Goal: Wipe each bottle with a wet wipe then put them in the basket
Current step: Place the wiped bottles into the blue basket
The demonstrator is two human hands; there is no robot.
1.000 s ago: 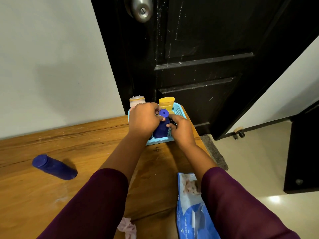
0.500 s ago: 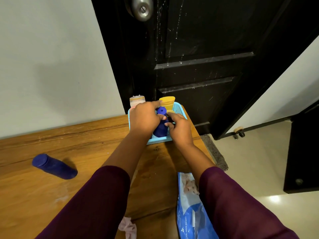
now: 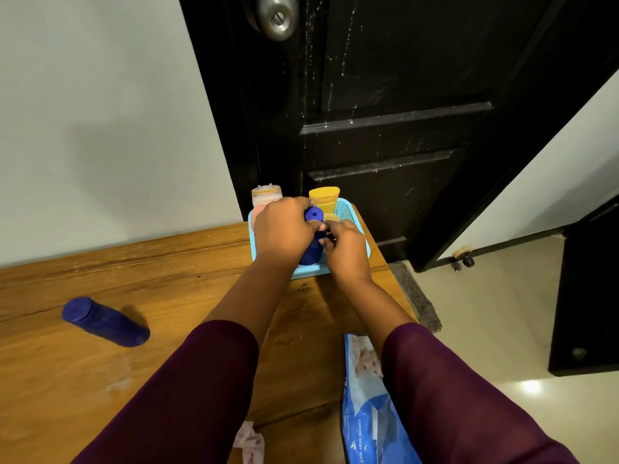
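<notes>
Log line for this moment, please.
left hand, right hand: hold blue bottle in basket | second blue bottle: lying on table

Wood, plastic, metal and cloth beside a dark door.
The table [image 3: 100,272] is varnished, grainy wood with a dull sheen. The basket [image 3: 350,209] is pale blue perforated plastic. The upright blue bottle [image 3: 313,216] and lying blue bottle [image 3: 104,321] look like matt plastic. The wipes pack [image 3: 368,413] is glossy film, the door knob [image 3: 273,15] brushed metal, the floor [image 3: 502,329] shiny, and the sleeves [image 3: 187,396] matt cloth, perhaps knit.
</notes>
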